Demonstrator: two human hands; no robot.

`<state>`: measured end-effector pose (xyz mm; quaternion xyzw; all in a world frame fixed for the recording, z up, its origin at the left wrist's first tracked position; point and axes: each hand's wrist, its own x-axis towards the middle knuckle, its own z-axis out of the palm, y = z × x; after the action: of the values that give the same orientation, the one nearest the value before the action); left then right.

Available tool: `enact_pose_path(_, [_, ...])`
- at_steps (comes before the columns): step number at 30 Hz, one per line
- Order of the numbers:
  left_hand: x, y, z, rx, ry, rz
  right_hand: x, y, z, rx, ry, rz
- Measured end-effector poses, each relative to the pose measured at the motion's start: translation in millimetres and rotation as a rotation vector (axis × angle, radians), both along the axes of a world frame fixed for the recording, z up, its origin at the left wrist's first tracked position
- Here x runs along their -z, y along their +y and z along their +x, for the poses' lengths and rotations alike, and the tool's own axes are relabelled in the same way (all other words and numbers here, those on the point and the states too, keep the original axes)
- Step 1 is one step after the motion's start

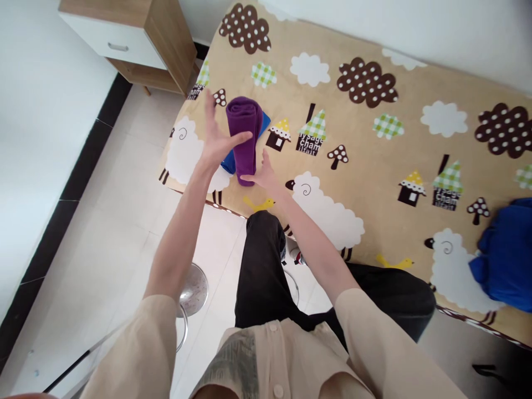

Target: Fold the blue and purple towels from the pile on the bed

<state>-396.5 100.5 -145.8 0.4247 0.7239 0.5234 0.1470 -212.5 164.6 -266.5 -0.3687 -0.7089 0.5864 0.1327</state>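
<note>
Partly hidden blue pc, bhd purple roll

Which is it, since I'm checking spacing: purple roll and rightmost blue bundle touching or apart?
Apart: the head view shows patterned cloth separating the purple roll and blue bundle.

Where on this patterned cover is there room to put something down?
The patterned cover lies bare between the purple roll and the blue bundle at the picture's right. It's crowded around the roll, with left hand, right hand and blue material close by.
</note>
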Motion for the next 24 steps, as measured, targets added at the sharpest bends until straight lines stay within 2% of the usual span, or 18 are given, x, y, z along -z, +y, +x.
enact_pose_path(2, [9.4,-23.2,15.5,-0.157,-0.004,-0.022,-3.8,5.1,35.0,0.098,-0.045,-0.034])
enact_pose_path(4, [23.3,-59.1,59.0,-0.235,-0.008,-0.135,-5.5,5.3,93.9,0.157,-0.071,-0.067])
enact_pose_path(5, [30.6,-80.2,90.2,-0.203,-0.004,-0.235,-5.2,2.7,131.8,0.201,-0.094,-0.067])
enact_pose_path(7, [41.6,-122.7,161.8,-0.01,0.014,-0.49,-4.0,-9.2,219.5,0.322,-0.17,-0.035])
enact_pose_path(9, [44.9,-157.5,227.4,0.096,0.095,-0.679,-6.6,-29.4,311.7,0.472,-0.306,-0.005])
enact_pose_path(11, [41.7,-177.5,269.3,0.128,0.198,-0.779,-17.1,-54.9,393.1,0.623,-0.411,0.052])
enact_pose_path(13, [36.9,-182.6,283.2,0.138,0.265,-0.826,-35.0,-81.9,451.5,0.771,-0.457,0.126])
enact_pose_path(14, [35.1,-181.3,282.2,0.146,0.285,-0.838,-45.4,-94.7,470.4,0.823,-0.421,0.147])
enact_pose_path(16, [32.8,-174.8,273.3,0.169,0.31,-0.848,-65.4,-117.2,490.0,0.856,-0.369,0.223])
enact_pose_path(19, [30.4,-165.1,263.2,0.173,0.336,-0.859,-84.8,-138.6,492.8,0.773,-0.435,0.45])
enact_pose_path(21, [29.0,-161.7,263.8,0.143,0.356,-0.859,-88.1,-143.7,491.5,0.754,-0.522,0.574])
enact_pose_path(24, [27.2,-160.2,270.5,0.105,0.381,-0.852,-82.9,-142.8,494.5,0.787,-0.604,0.617])
